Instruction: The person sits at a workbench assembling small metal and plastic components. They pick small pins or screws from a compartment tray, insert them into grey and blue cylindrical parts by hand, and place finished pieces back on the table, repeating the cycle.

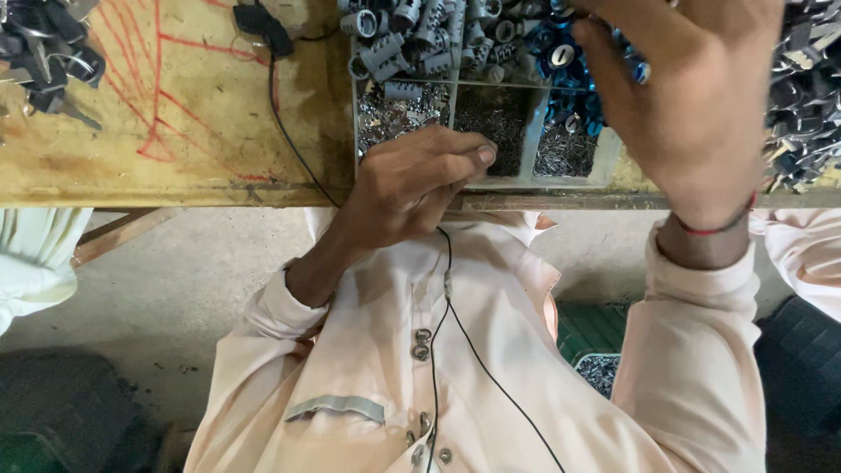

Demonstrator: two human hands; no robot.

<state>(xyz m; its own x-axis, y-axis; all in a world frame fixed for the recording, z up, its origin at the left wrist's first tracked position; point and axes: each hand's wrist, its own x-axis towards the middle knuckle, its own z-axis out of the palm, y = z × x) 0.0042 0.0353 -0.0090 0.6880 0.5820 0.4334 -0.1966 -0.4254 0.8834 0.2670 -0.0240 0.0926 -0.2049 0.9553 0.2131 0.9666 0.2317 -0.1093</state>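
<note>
At the centre of the frame, the left hand (412, 180) is resting on the near edge of a clear divided tray (533, 131), fingers curled narrow and pinched together, though what they are pinching is too small to tell. The right hand (692, 96) is hovering at the upper right over the blue caps (561, 57) (fingers loosely spread, holding nothing visible), with grey cylinders (412, 39) lying just left.

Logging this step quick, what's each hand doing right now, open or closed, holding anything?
Left hand: fingers pinched closed at the parts tray; contents cannot be told.
Right hand: reaching over the blue parts; grip cannot be told.
</note>
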